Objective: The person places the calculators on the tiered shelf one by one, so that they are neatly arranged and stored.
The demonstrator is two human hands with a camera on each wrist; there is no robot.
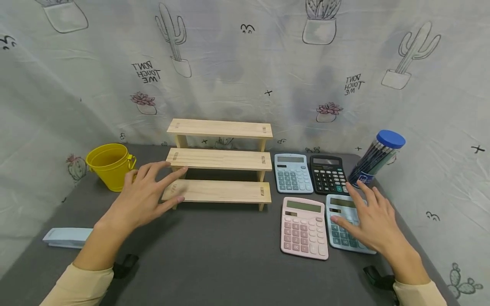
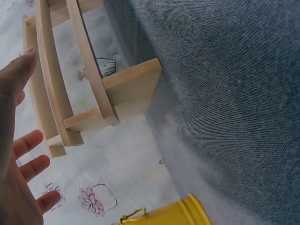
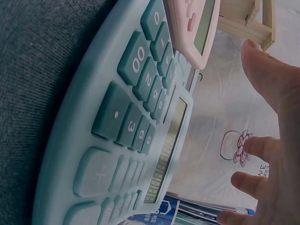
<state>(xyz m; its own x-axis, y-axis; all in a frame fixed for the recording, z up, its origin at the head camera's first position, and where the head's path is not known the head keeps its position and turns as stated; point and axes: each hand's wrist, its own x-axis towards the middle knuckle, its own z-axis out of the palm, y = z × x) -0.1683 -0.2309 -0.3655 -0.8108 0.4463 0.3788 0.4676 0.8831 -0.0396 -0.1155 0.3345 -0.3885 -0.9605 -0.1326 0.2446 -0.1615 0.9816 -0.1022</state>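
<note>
My left hand (image 1: 142,197) is held over the left end of a three-step wooden shelf (image 1: 220,191), fingers spread and nothing in them. In the left wrist view, its fingers lie apart from the wooden shelf (image 2: 96,84). Over a light-blue calculator (image 1: 342,236) at the right, my right hand (image 1: 377,221) spreads its fingers and covers part of the keys. The right wrist view shows that blue calculator (image 3: 126,117) close up, with the fingers above it. Left of it lies a pink calculator (image 1: 304,227). Behind are another light-blue calculator (image 1: 294,174) and a black calculator (image 1: 328,174).
A yellow bucket (image 1: 111,163) stands at the back left. A pale-blue oblong object (image 1: 66,238) lies at the left, partly behind my forearm. At the back right leans a blue-lidded tube of pencils (image 1: 373,161). A printed cloth (image 1: 237,80) hangs behind the dark tabletop (image 1: 229,250).
</note>
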